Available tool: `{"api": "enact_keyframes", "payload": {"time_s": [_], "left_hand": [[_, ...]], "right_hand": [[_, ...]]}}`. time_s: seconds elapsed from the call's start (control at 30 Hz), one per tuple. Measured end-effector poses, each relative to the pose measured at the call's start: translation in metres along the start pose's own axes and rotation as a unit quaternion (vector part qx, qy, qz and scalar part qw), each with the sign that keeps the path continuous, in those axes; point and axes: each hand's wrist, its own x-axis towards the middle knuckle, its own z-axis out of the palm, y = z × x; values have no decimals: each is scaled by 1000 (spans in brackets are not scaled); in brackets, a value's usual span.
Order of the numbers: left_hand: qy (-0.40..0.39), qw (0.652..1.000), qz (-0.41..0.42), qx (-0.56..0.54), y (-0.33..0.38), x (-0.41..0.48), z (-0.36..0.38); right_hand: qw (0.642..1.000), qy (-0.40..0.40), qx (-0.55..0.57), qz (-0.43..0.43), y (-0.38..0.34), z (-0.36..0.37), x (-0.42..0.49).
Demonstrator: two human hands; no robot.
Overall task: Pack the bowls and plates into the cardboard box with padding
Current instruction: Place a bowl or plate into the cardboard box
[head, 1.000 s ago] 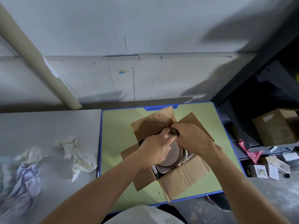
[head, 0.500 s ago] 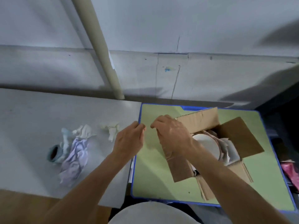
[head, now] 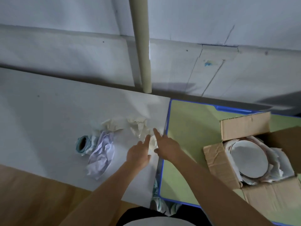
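The left hand (head: 138, 154) and right hand (head: 167, 147) were stretched out, fingers straight and loosely spread, at the crumpled paper (head: 140, 126) on the white table (head: 48, 119). The plates (head: 249, 159) lay padded in the open box (head: 244, 126), well apart to the right.

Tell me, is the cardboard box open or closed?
Open. The cardboard box has its flaps spread outward, and a plate shows inside with crumpled paper around it.

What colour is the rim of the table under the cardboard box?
Blue rim, framing a light green top; head view shows it.
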Motion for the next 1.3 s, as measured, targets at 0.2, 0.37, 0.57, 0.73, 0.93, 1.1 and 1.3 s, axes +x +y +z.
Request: {"api": "enact_keyframes", "payload": {"time_s": [0.2, 0.37, 0.57, 0.73, 0.93, 1.1, 1.3], "left_hand": [[59, 990, 30, -124, -11, -1, 2], [93, 962, 52, -251, 5, -12, -29], [118, 965, 135, -194, 34, -23, -64], [116, 949, 181, -229, 76, -34, -94], [89, 940, 212, -253, 151, -40, -113], [78, 895, 278, -341, 211, -42, -113], [83, 911, 366, -171, 266, -22, -82]], "right_hand": [[999, 26, 28, -4, -9, 10, -4], [989, 67, 131, -19, -10, -14, -34], [967, 154, 192, -66, 1, -57, -89], [946, 196, 197, -165, 42, -72, -127], [926, 268, 236, -122, 91, -103, -175], [902, 380, 206, 2, 138, -111, -204], [874, 412, 214, 142, 204, -128, -238]]}}
